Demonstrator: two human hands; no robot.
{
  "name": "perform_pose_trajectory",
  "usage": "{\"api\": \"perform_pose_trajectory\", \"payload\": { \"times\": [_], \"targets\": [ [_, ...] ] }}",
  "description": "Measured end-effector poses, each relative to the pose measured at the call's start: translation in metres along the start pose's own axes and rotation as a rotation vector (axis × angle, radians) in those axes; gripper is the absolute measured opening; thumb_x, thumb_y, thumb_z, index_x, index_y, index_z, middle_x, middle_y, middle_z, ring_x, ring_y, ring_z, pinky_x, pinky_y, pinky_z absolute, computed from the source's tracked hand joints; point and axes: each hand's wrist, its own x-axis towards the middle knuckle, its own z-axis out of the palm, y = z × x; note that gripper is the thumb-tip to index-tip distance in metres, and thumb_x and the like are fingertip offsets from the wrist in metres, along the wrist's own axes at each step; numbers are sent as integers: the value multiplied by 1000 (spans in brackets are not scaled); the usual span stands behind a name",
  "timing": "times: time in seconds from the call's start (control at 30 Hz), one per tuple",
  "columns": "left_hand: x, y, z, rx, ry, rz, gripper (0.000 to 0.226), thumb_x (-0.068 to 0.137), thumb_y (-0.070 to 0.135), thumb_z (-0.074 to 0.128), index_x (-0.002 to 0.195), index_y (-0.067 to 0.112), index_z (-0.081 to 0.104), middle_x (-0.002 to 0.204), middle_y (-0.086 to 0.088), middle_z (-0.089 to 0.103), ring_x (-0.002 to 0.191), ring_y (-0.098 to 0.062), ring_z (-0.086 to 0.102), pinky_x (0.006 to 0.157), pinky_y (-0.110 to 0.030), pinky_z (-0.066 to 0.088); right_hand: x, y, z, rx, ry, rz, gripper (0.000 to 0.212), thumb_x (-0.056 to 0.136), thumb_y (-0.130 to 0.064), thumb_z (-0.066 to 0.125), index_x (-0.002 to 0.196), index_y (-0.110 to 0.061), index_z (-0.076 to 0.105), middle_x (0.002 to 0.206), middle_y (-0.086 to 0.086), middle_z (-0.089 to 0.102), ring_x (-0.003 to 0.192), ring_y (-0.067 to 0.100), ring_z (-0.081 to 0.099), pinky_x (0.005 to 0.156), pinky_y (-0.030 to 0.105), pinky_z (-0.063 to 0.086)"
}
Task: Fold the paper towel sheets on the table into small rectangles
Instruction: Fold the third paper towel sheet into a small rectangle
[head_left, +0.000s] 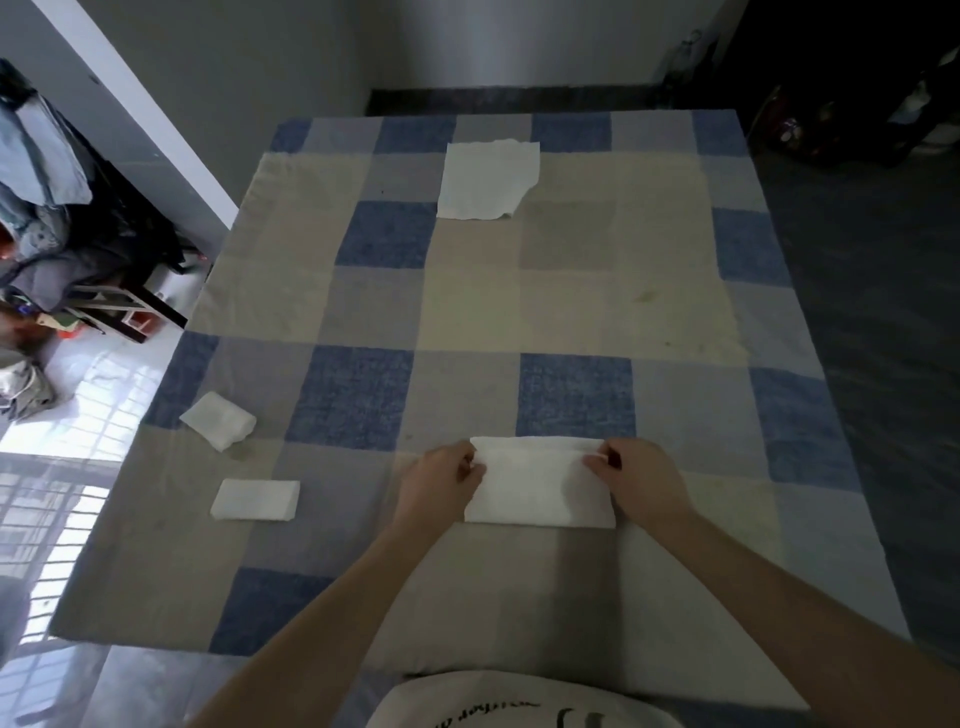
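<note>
Checked surface (467, 312) | I see half-folded sheet (540, 483) near edge, long axis left-right | left hand (441, 480) grip pinching its left end, right hand (641, 480) its right | next: end to end | two folded rectangles (218, 420) (255, 500) left, flat sheet (488, 179) far

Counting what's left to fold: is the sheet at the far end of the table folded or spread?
Spread. The far sheet lies flat and open on the checked cloth, untouched by either hand.
</note>
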Motion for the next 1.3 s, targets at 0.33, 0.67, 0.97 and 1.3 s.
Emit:
{"api": "perform_pose_trajectory", "payload": {
  "times": [0.33, 0.67, 0.97, 1.3],
  "targets": [
    [12, -2, 7, 47, 12, -12, 10, 97, 31, 47, 91, 24, 45, 81, 3, 60, 75, -21, 58, 65, -36, 48, 17, -2, 8, -104, 30, -9, 29, 95, -36, 49, 70, -20, 44, 71, -4, 49, 69, 17, 50, 54, 31, 31],
    [15, 4, 11, 32, 80, -33, 11, 100, 30, 43, 106, 24, 50, 93, 4, 65, 84, -19, 61, 67, -33, 44, 23, 2, 17, -93, 53, 15, 32, 94, -34, 49, 66, -24, 37, 70, -5, 46, 70, 19, 50, 58, 33, 35],
    [9, 29, 21, 251, 281, 442, 25, 83, 14, 62, 107, 19, 60, 100, 1, 59, 88, -18, 53, 74, -29, 38, 28, 1, 18, -140, 28, 39, 27, 96, -35, 48, 75, -18, 45, 77, -1, 52, 73, 20, 52, 60, 34, 41],
    [-5, 13, 72, 345, 31, 362, 60, 99, 46, 26, 152, 18, 23, 161, -3, 15, 149, -21, 8, 119, -45, 13, 37, 0, 8, -59, -100, 149, 32, 91, -44, 57, 79, -16, 48, 78, 4, 58, 72, 23, 56, 65, 35, 44]
  ]
}}
